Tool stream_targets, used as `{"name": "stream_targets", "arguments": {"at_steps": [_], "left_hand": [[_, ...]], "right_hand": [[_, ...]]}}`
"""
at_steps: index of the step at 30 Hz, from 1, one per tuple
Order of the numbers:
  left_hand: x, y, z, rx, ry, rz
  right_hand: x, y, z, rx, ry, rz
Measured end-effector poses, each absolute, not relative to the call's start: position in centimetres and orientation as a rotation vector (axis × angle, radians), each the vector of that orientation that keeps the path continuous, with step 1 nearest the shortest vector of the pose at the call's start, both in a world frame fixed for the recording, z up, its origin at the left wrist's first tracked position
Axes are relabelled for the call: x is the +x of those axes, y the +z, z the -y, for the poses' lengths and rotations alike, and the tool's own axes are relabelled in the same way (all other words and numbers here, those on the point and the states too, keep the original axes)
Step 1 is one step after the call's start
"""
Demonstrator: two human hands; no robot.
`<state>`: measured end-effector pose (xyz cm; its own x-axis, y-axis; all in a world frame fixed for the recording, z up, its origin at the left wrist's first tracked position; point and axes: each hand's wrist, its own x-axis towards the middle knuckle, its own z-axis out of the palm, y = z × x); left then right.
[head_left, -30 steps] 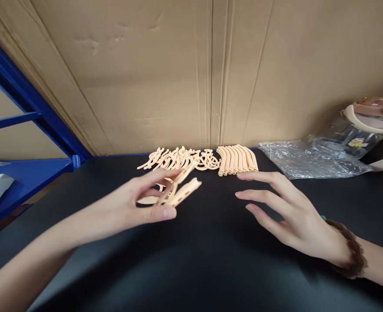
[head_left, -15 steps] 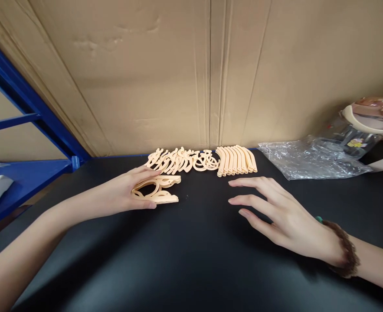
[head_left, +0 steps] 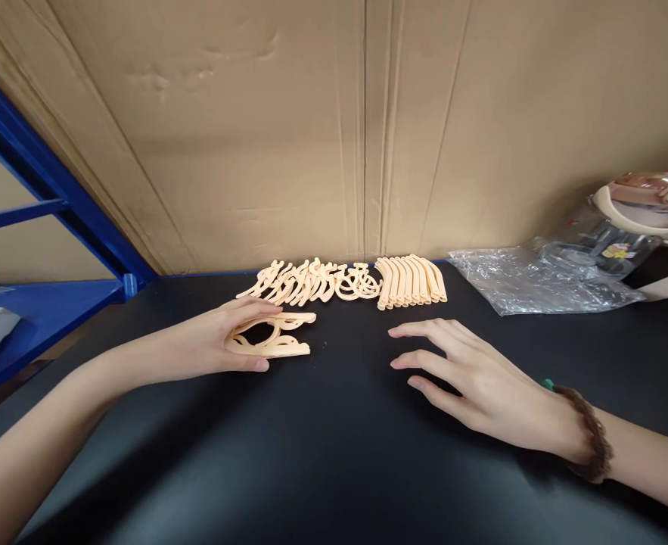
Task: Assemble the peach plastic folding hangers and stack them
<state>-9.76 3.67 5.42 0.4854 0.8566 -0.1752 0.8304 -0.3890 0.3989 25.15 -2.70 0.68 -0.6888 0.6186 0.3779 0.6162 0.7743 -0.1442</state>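
My left hand is closed around what look like folded beige plastic hangers on the black table, thumb along the near side and fingers along the far side. Part of them is hidden in my palm. To the right, my right hand hovers over the table with its fingers spread and nothing in them. Beyond my hands lie several curved beige pieces, a few ring-shaped beige pieces with hooks, and a tidy row of bent beige arms.
A crumpled clear plastic bag lies at the back right, beside a transparent bottle with a brown lid. Cardboard stands behind the black table. A blue metal frame rises on the left.
My right hand has shifted slightly left and down, its fingers still spread. My left hand keeps its hold on the hangers, hardly moving.
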Motion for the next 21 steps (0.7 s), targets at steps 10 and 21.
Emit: {"name": "stream_targets", "arguments": {"at_steps": [10, 21], "left_hand": [[-10.55, 6.25, -4.14, 2.471, 0.068, -1.363], [-10.63, 6.01, -3.78, 2.324, 0.092, -1.402]], "right_hand": [[25.03, 0.68, 2.79, -0.923, 0.015, 2.575], [24.98, 0.68, 2.83, -0.920, -0.011, 2.562]]}}
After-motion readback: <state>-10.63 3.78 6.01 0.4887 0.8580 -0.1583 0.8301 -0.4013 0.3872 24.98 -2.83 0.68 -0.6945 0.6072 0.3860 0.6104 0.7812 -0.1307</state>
